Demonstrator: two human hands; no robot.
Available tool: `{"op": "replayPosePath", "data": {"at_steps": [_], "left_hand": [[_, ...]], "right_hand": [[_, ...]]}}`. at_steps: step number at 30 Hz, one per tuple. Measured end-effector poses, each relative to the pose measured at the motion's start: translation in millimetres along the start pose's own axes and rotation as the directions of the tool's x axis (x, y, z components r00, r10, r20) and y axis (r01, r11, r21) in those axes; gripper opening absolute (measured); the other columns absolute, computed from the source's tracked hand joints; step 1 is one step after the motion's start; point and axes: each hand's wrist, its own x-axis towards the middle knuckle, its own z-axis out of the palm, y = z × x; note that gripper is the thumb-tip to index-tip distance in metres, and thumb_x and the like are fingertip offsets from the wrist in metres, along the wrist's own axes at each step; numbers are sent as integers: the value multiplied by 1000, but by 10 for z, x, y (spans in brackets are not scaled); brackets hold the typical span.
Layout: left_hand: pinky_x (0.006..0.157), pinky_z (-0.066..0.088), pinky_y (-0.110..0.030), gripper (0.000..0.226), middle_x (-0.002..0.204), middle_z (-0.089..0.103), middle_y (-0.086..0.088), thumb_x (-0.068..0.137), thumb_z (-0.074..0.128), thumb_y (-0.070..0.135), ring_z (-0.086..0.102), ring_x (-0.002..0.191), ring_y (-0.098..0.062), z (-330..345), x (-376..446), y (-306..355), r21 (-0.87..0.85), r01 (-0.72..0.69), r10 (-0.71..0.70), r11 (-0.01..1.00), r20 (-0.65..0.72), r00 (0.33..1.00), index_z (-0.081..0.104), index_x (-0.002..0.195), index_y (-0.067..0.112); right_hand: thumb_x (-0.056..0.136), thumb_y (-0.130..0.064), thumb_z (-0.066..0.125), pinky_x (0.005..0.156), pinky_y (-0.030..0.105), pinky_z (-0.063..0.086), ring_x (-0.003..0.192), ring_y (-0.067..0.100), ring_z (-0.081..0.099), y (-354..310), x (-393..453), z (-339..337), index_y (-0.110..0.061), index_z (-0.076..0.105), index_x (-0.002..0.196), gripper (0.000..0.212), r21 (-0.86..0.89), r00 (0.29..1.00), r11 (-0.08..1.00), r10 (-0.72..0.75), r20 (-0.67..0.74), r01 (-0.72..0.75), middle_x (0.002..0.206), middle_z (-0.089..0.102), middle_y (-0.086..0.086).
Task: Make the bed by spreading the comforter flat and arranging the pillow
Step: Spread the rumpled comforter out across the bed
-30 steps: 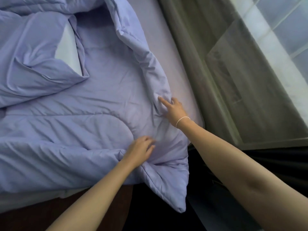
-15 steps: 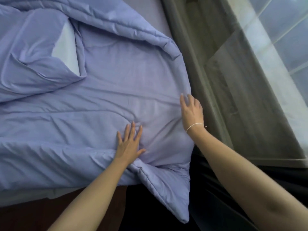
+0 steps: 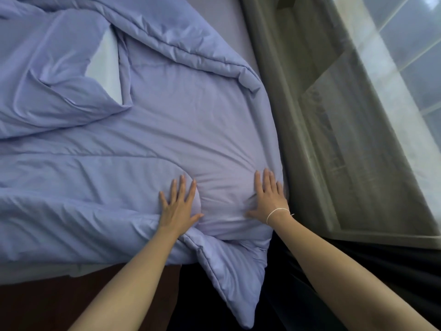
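Observation:
A lavender comforter [image 3: 181, 125] covers the bed, still folded back on itself at the upper left, where a pale lining [image 3: 106, 68] shows. One corner [image 3: 233, 278] hangs off the near edge. My left hand [image 3: 179, 206] lies flat on the comforter with fingers spread. My right hand [image 3: 268, 199], a thin white band at the wrist, presses flat near the bed's right edge. No pillow is in view.
The fitted sheet [image 3: 229, 27] shows at the top right of the bed. A grey-green curtain [image 3: 310, 115] hangs close along the bed's right side, with a window [image 3: 405, 56] behind it. A dark wooden bed frame [image 3: 47, 302] runs along the near edge.
My right hand has pulled the folded comforter edge out to the bed's right side, then slid back toward me to lie flat. My left hand has opened from a curled grip to a flat palm.

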Motion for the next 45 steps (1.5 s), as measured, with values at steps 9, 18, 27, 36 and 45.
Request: {"op": "replayPosePath", "data": {"at_steps": [9, 18, 27, 36, 45], "left_hand": [[101, 33, -64, 116, 157, 20, -14, 61, 73, 62, 25, 142, -36, 12, -195, -29, 31, -40, 40, 999, 4, 999, 6, 147, 25], [89, 46, -59, 116, 150, 36, -14, 46, 83, 52, 42, 133, -35, 139, -580, -100, 29, -15, 14, 999, 54, 998, 28, 144, 21], [112, 10, -60, 109, 154, -28, -12, 78, 66, 43, -18, 143, -36, 174, -783, -141, 20, -125, 117, 992, 218, 969, -16, 148, 28], [106, 34, -29, 61, 142, 48, -11, 90, 57, 37, 44, 132, -27, 88, -1208, -662, -518, 82, 157, 852, 402, 902, 37, 143, 14], [107, 37, -38, 50, 142, 48, -9, 94, 49, 33, 45, 129, -29, -527, -1365, -2171, -402, 60, -54, 913, 27, 998, 40, 140, 16]], "right_hand": [[82, -9, 57, 120, 45, 6, 144, 31, -21, 25, 29, -30, -12, -32, 143, 107, -105, 996, 994, 17, 89, -8, 153, -30, 16], [85, -23, 58, 117, 54, 7, 146, 32, -15, -120, -189, 116, -19, -8, 151, 94, 108, 990, 993, 52, -128, -39, 158, -16, 17], [75, 5, 42, 113, 45, 26, 145, 35, -16, -513, -475, 489, -32, -2, 151, 94, 23, 979, 990, -130, -159, 136, 158, -20, 6], [86, -10, 45, 111, 47, 31, 145, 37, -11, -1227, -614, 494, -34, -2, 150, 82, 104, 989, 984, 146, -11, -144, 157, -19, 8], [90, -34, 52, 116, 46, 19, 147, 34, -5, -2559, -534, 170, -36, 8, 150, 75, 43, 995, 999, 16, -98, -12, 160, -5, 9]]}}
